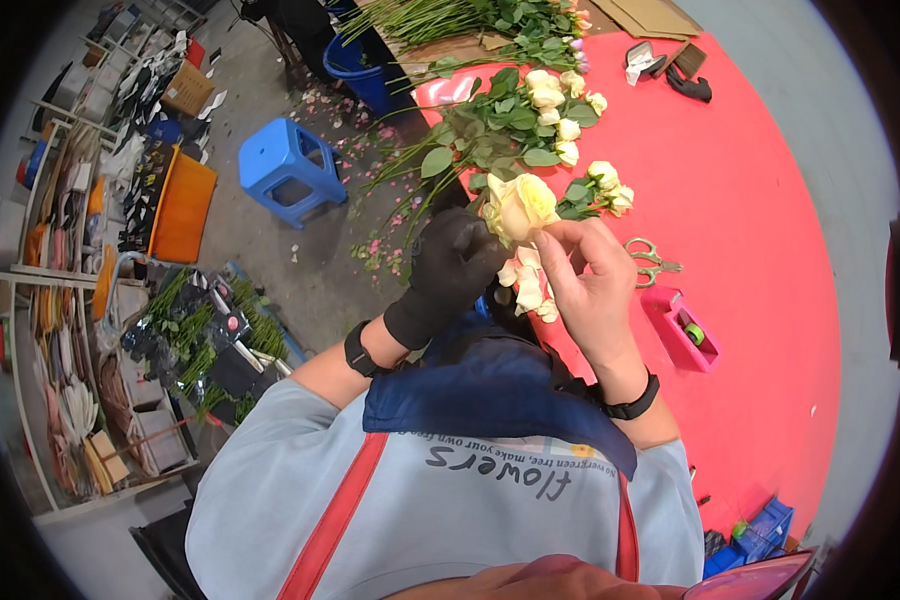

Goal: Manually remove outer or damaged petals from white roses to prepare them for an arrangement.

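Observation:
A cream-yellow rose (521,210) is held up before my chest. My left hand (457,251), in a black glove, is closed just below the bloom; the stem inside the fist is hidden. With thumb and forefinger, my bare right hand (589,277) pinches an outer petal at the bloom's lower right edge. Loose pale petals (529,285) lie under the hands at the edge of the red table (750,247). Just beyond the rose are a few cut cream roses (607,184), and further off a larger bunch of white roses (547,94) with long leafy stems.
Green-handled scissors (649,262) and a pink tape dispenser (682,330) lie right of my right hand. More stems (435,22) are at the far end. On the petal-strewn floor stand a blue stool (289,169) and a blue bucket (356,75). Shelving (52,277) lines the left.

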The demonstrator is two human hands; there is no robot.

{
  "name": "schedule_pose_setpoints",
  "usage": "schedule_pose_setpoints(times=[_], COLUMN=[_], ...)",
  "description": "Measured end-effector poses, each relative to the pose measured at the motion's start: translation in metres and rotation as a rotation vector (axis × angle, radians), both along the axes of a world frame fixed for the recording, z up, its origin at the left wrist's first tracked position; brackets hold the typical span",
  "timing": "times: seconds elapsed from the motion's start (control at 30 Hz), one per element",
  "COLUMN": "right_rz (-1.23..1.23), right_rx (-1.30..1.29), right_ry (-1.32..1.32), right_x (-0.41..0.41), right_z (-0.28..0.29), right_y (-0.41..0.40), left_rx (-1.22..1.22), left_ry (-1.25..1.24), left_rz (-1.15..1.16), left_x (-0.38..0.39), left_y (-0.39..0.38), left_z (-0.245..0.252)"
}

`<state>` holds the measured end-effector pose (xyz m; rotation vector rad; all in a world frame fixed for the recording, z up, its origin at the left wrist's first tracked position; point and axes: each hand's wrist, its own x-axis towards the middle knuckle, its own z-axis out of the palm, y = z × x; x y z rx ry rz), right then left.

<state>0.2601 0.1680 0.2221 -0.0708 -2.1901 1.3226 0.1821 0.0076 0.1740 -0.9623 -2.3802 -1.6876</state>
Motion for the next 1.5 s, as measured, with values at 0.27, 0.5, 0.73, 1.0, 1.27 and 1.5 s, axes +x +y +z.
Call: schedule_pose_setpoints(times=[0.27, 0.5, 0.73, 1.0, 1.27, 1.5], right_rz=[-0.039, -0.007, 0.395, 0.101, 0.034, 0.054], right_rx=[-0.005, 0.181, 0.062, -0.044, -0.248, -0.348], right_ry=[0.004, 0.132, -0.022, -0.046, -0.185, -0.086], right_x=[-0.001, 0.011, 0.021, 0.009, -0.006, -0.005], right_z=[-0.009, -0.004, -0.001, -0.007, -0.014, -0.032], right_y=[-0.004, 0.001, 0.013, 0.011, 0.008, 0.008], left_rx=[0.0, 0.186, 0.135, 0.091, 0.081, 0.008], left_ry=[-0.047, -0.485, -0.49, -0.598, -0.522, -0.467], left_rz=[-0.024, -0.05, -0.051, -0.107, -0.106, -0.124], left_x=[0.0, 0.005, 0.001, 0.002, 0.004, 0.004], left_y=[-0.002, 0.001, -0.008, -0.009, -0.006, -0.004], left_z=[-0.003, 0.01, 0.008, 0.014, 0.012, 0.019])
